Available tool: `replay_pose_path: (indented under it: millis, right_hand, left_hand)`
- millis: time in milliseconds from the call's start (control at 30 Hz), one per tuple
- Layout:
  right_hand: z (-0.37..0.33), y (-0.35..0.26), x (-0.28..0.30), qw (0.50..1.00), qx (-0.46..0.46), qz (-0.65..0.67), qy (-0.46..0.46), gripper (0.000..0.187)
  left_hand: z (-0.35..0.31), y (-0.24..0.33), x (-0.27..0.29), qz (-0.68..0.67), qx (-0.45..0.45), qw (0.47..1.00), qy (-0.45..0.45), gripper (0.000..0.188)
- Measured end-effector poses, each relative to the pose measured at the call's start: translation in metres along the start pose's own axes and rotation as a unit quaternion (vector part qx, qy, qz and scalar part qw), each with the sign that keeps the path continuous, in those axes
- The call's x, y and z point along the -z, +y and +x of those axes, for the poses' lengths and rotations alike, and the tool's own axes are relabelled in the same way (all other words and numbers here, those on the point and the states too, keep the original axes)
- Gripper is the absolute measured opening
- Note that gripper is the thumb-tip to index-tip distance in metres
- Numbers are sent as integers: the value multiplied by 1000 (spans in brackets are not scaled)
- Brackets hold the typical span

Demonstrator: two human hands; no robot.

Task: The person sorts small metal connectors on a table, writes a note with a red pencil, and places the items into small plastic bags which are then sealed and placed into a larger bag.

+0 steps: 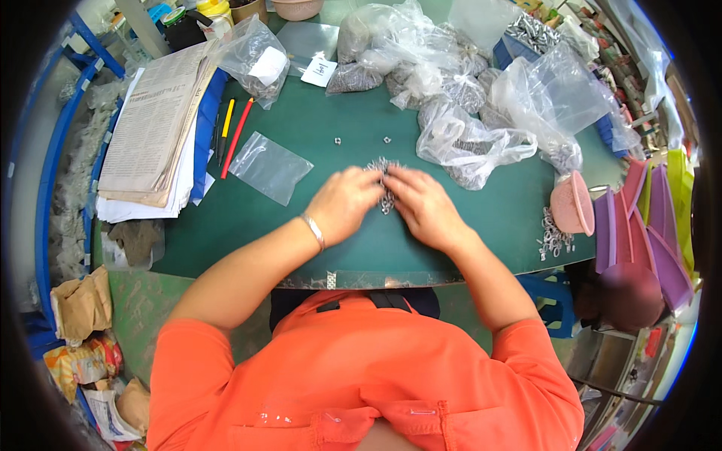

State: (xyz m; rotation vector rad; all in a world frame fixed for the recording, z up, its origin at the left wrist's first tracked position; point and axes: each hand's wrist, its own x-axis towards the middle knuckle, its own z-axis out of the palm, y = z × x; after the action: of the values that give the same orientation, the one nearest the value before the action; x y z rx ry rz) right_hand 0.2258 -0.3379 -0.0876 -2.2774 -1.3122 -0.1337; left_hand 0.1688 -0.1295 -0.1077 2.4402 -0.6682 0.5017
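Note:
A small heap of shiny metal pieces [386,203] lies on the green tabletop, between my two hands. My left hand [347,197] is at the heap's left side; its fingers are bent and pressed together, with the tips partly hidden. Over the right side reaches my right hand [423,203], fingers stretched across the pieces and thumb apart, slightly blurred. Two single metal pieces sit beyond the heap, a left piece [337,140] and a right piece [387,140].
Clear bags of small parts [470,143] crowd the back and right. A pink basket [573,204] tips beside loose metal rings [555,242]. At left are stacked papers [154,128], a red pen [237,138], a yellow pen [226,129] and a flat plastic bag [271,167].

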Motion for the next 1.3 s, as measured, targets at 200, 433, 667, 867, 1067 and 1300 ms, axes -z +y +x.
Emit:
replay_pose_path:
  millis: [200,433,667,867,1067,1300]
  right_hand:
    - [-30,-5,8,998,-26,13,-61,40]
    - [-61,-27,3,996,-85,27,1,38]
    - [-60,-14,7,972,-134,123,146,32]
    - [-59,-25,2,967,-116,172,146,30]
    - [-56,-24,-19,978,-77,140,135,29]
    - [-55,-30,-13,943,-154,216,199,28]
  left_hand:
    - [5,21,5,21,48,998,22,18]
    - [-14,40,-3,29,127,991,32,12]
    - [-21,71,-4,-13,165,985,42,27]
    - [-25,74,-3,4,197,977,82,30]
    - [-25,68,-7,10,192,980,59,20]
    - [-26,73,-4,-49,284,955,69,26]
